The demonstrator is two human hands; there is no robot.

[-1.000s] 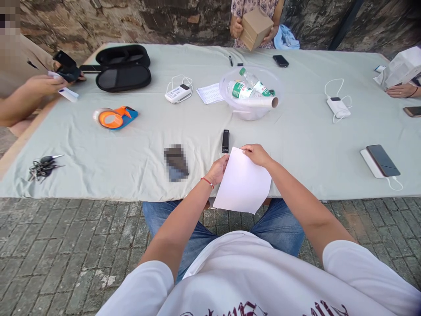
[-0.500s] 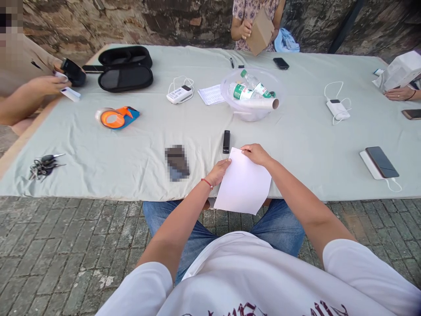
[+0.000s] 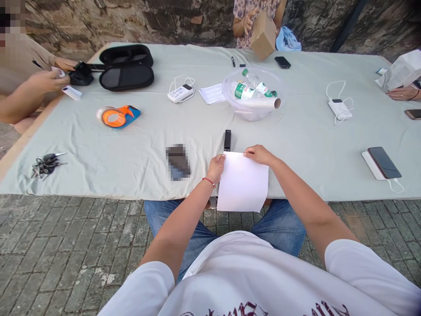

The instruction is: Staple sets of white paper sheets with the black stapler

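A white sheet of paper point(image 3: 242, 186) hangs partly over the table's front edge, above my lap. My left hand point(image 3: 216, 168) grips its upper left corner, thumb on top and the other fingers mostly hidden. Along the top edge, to the right of the middle, my right hand point(image 3: 259, 155) pinches the same paper. Just beyond the upper left corner lies a small black stapler point(image 3: 227, 139), its near end close to the paper. Whether there is more than one sheet I cannot tell.
A clear plastic bowl point(image 3: 241, 115) holds bottles and a cardboard tube. Around it lie an orange tape dispenser point(image 3: 115, 117), keys point(image 3: 46, 166), a blurred dark item point(image 3: 178, 161), power banks and a phone point(image 3: 384, 161). Other people handle a cardboard box point(image 3: 264, 37) and other items.
Both hands have turned the paper straighter, its upper left corner shifting left and slightly nearer. Across the table, another person's cardboard box has turned.
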